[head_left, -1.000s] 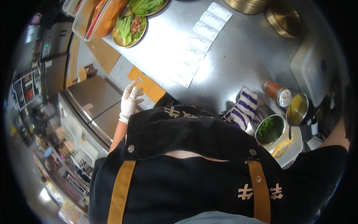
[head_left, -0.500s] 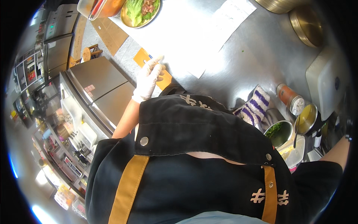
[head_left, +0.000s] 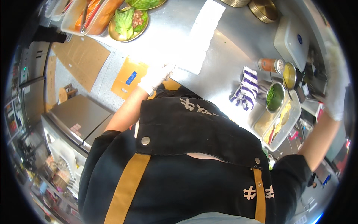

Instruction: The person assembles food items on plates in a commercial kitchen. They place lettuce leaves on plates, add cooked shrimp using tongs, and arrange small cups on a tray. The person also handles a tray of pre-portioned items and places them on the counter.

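Note:
My left hand [head_left: 156,77], in a thin whitish glove, hovers by the near left edge of the steel table [head_left: 233,48]. Its fingers are loosely bent and partly lost in glare, with nothing visible in them. My right hand [head_left: 335,80], gloved too, reaches up at the far right rim of the head view; it is blurred and its fingers cannot be made out. Nearest to it are a lidded pale plastic container [head_left: 289,44] and a bowl of yellow liquid [head_left: 289,75]. A strip of white paper [head_left: 204,35] lies across the table.
A striped cloth [head_left: 246,89], an orange shaker [head_left: 269,65], a bowl of chopped greens [head_left: 275,98] and a plastic tray [head_left: 294,115] sit at right. Gold plates [head_left: 263,10] are stacked behind. At far left are a lettuce-and-meat plate [head_left: 128,24] and an orange-filled tub [head_left: 69,28].
My right arm has swung up, bringing its gloved hand into view at the right. The view has shifted, showing more of the far left. My left hand stays near the table edge.

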{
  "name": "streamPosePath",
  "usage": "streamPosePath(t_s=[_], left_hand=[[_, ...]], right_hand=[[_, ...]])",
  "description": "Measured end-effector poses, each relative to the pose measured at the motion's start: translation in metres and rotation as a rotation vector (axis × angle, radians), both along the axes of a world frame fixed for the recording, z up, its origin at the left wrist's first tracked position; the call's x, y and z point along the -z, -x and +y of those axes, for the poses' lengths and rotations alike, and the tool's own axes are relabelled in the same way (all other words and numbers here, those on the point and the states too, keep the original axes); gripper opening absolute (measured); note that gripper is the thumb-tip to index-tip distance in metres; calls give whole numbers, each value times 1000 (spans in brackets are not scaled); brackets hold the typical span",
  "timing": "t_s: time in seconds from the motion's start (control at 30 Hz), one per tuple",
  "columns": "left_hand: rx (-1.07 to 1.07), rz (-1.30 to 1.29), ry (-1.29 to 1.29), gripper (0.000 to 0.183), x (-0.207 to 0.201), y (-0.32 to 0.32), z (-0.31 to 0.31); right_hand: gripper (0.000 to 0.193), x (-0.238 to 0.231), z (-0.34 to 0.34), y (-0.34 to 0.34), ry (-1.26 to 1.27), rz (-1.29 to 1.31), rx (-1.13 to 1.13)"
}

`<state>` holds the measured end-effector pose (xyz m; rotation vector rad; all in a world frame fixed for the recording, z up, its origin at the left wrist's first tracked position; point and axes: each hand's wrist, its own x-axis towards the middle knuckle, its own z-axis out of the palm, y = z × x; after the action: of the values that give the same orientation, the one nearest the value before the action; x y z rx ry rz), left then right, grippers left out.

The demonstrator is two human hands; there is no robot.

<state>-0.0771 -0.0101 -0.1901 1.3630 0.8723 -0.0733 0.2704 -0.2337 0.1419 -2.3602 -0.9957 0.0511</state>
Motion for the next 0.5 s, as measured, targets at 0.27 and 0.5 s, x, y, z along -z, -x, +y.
streamPosePath(t_s=[0.27, 0.5], left_hand=[[134, -61, 38, 29, 3, -12, 1], [315, 11, 4, 32, -4, -28, 5]], right_hand=[[47, 206, -41, 161, -522, 773, 273], [62, 311, -87, 150, 108, 64, 350]])
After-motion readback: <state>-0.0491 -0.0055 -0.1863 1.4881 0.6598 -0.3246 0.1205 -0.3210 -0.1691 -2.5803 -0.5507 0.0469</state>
